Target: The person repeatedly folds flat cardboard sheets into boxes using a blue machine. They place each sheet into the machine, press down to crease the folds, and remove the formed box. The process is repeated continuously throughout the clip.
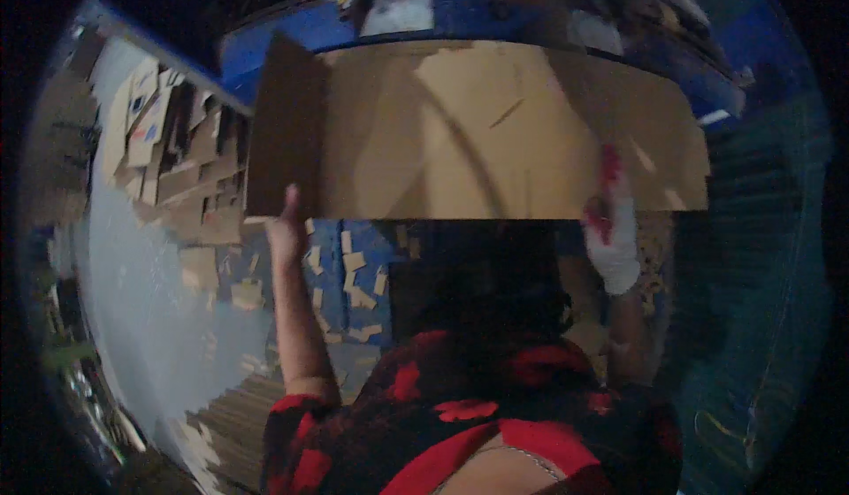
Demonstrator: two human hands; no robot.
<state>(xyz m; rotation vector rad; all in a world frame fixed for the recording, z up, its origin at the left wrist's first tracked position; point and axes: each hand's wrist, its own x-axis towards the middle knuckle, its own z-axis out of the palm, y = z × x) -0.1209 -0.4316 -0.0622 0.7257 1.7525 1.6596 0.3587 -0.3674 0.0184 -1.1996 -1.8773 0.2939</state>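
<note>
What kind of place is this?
Probably a cardboard-box workshop or packaging plant, though the picture is dim and blurred. Clues: the large folded cardboard sheet at a blue machine-like structure, the heap of cardboard pieces on the left, and small scraps scattered below.

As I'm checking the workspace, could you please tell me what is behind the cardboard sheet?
Past the far edge of the cardboard sheet, a blue structure shows; whatever the sheet covers cannot be seen.
</note>
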